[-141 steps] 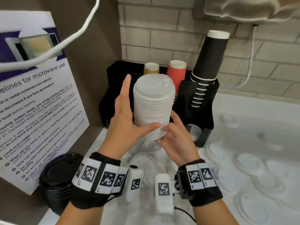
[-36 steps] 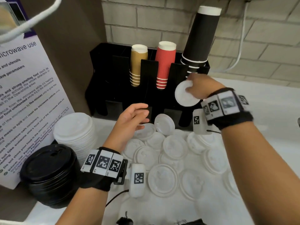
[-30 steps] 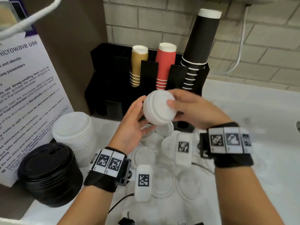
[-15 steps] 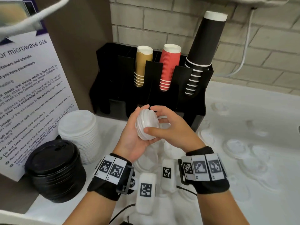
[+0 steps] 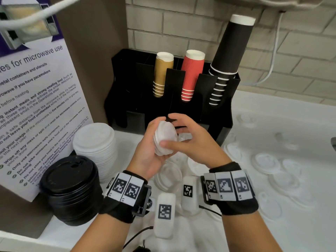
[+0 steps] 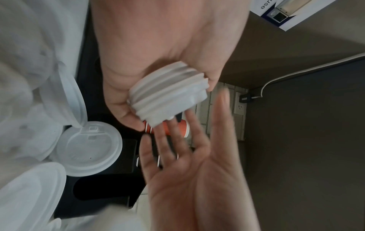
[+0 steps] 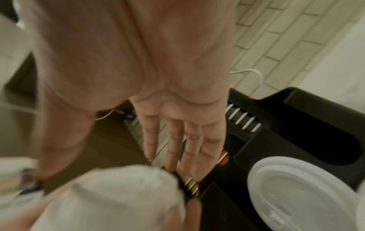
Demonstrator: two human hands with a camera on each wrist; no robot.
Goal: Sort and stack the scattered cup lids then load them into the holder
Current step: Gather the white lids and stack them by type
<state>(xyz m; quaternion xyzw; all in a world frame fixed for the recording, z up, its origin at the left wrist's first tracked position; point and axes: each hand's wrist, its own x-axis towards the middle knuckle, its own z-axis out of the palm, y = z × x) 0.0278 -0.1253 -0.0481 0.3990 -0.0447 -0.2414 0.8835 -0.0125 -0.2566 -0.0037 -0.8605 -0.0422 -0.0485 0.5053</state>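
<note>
Three views disagree in detail: only the left wrist view shows that the small lid stack (image 6: 168,95) is a few nested white lids with ridged edges, and it shows a wall socket (image 6: 240,107); the head view alone shows the tall white lid stack (image 5: 94,146) and the black lid stack (image 5: 71,190) at 9 o'clock of the hands. The white bench (image 5: 272,224) carries scattered lids (image 5: 266,162) at 3 o'clock, under a pale brick wall (image 5: 181,24). The black holder (image 5: 223,110), at 12 o'clock, keeps tan, red and black cups. The left hand (image 5: 147,153) is curled round the small lid stack, palm up; the right hand (image 5: 190,142) lies beside it, thumb on the lids, fingers nearly straight and apart.
</note>
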